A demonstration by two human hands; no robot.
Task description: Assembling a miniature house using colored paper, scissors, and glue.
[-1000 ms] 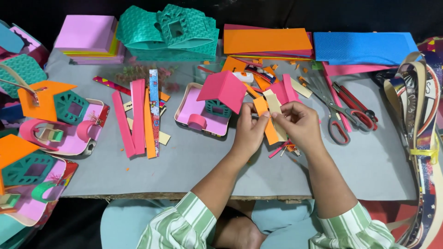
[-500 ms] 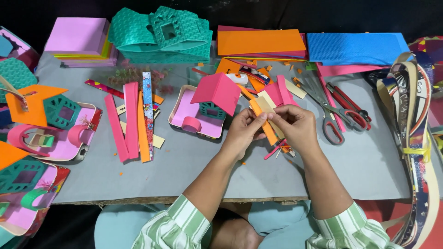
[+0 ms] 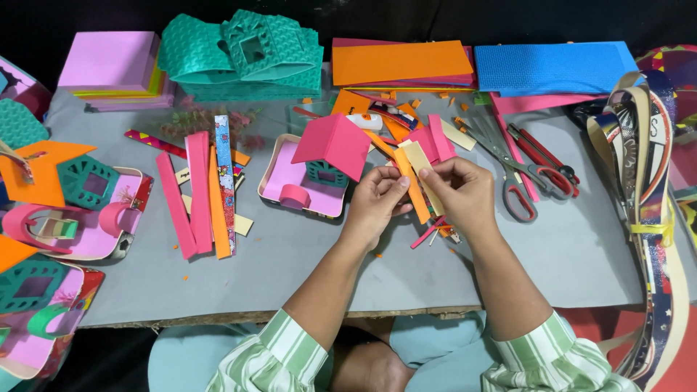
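Seen from the head camera: left hand and right hand, lifted slightly from a second ago, fingers closed together on a cream paper strip above the grey table, just right of the pink-roofed paper house; scissors untouched nearby.

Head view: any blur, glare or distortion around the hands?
Head view: both hands, left hand and right hand, look sharp, no motion blur; light is even with soft shadows on the grey table; no glare; the edges bow slightly, wide-angle; the top background is dark.
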